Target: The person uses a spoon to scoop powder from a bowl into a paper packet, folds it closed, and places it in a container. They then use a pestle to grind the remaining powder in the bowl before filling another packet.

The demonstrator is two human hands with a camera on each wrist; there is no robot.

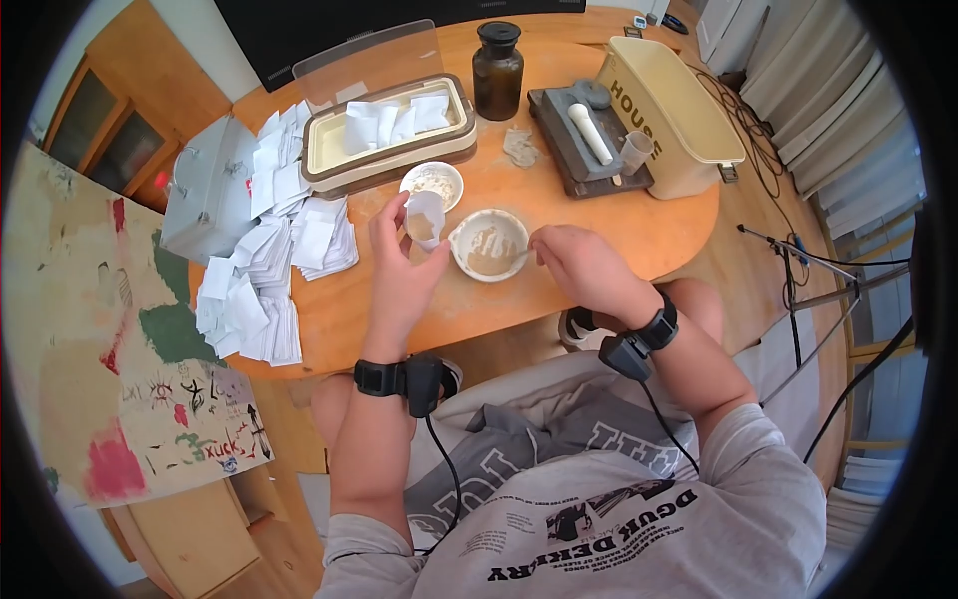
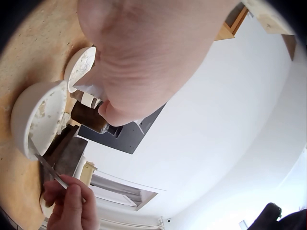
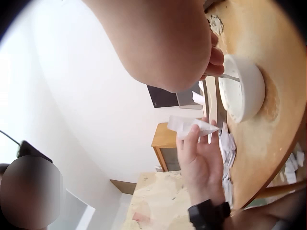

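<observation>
My left hand [image 1: 404, 275] holds up a folded white paper packet [image 3: 184, 127] between thumb and fingers. Tan powder shows inside the packet in the head view. Just right of it stands a white mortar [image 3: 256, 91] with a small pouring lip and tan powder smeared over its inside. In my right hand [image 1: 589, 265] is the handle of a thin metal tool [image 2: 50, 168], pinched between thumb and fingers. Its far end dips inside the mortar's rim and is partly hidden. Behind the packet is a smaller white bowl [image 1: 460, 185] with pale powder in it.
Piles of white paper packets [image 1: 264, 260] cover the table's left side beside a metal case [image 1: 205, 190]. Farther back are a lidded box [image 1: 317, 172] of packets, a brown jar [image 1: 497, 85], a pestle [image 1: 589, 133] on a grey block and a cream bin [image 1: 684, 130].
</observation>
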